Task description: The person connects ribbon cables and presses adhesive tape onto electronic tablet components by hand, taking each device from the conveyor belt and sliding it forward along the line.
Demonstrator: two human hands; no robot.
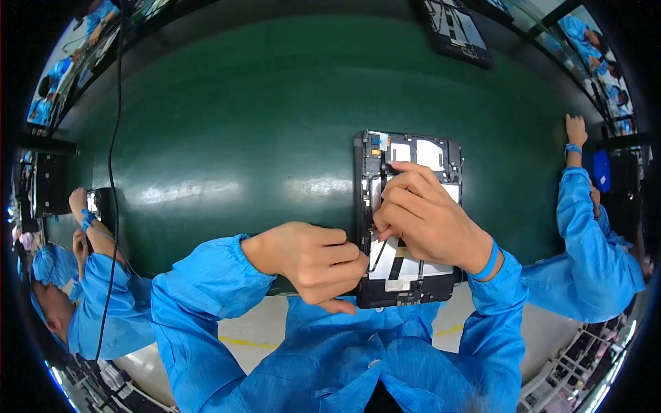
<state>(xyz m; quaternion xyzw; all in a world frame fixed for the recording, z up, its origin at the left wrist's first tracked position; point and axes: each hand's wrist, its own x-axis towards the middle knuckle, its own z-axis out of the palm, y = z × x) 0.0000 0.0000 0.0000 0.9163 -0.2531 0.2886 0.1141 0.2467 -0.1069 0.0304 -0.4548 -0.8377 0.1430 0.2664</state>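
An opened tablet point(436, 290) with a black frame lies near the table's front edge, its silvery inside and dark parts facing up. My left hand point(313, 265) is closed, its curled fingers against the tablet's left edge; what is between them is hidden. Over the middle of the tablet, my right hand point(430, 220) has its fingers bent and pinched together. A thin dark strip point(378, 255) slants down from those fingertips toward the left hand. Whether the right fingers hold that strip cannot be made out. A blue band point(490, 260) circles my right wrist.
The green table top point(227, 117) spreads ahead. Another opened tablet point(460, 34) lies at the far right. A black cable point(114, 151) hangs down on the left. Co-workers in blue sit at the left point(103, 289) and right point(585, 248), arms at the table.
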